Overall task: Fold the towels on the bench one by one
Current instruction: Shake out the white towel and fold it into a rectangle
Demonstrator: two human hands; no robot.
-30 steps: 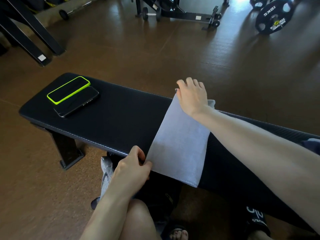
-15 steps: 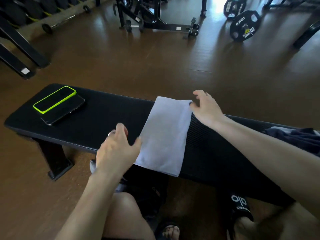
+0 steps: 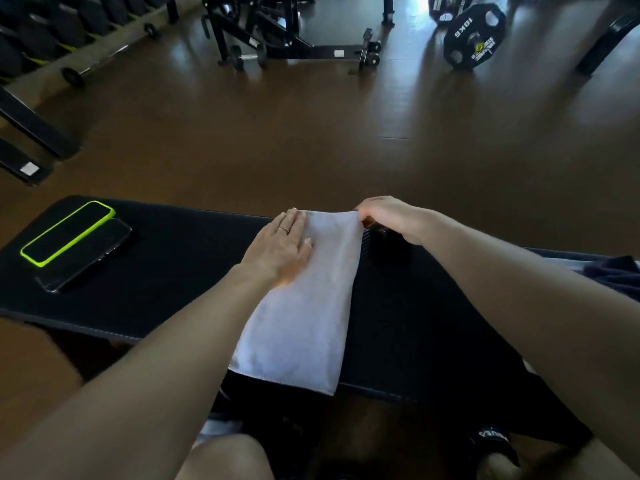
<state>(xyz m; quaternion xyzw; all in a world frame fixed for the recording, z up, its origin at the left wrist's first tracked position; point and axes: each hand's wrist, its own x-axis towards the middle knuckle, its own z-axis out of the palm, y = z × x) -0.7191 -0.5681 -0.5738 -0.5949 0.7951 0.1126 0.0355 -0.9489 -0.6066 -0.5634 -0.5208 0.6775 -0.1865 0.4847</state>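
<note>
A pale grey towel (image 3: 311,306), folded into a long strip, lies across the black bench (image 3: 173,271) with its near end hanging over the front edge. My left hand (image 3: 280,247) lies flat on the towel's far left part, fingers spread, a ring on one finger. My right hand (image 3: 388,216) pinches the towel's far right corner at the bench's back edge. A dark cloth (image 3: 613,275) lies on the bench at the far right, partly cut off by the frame.
Two phones lie on the bench's left end, one in a neon green case (image 3: 67,233) on top of a black one (image 3: 90,258). A 10 kg weight plate (image 3: 474,36), a rack (image 3: 298,36) and barbells stand on the brown floor beyond. My knees and feet are below the bench.
My left hand left the towel's near corner and moved up onto its far left part. My right hand shifted from beside the far edge to pinching the far right corner.
</note>
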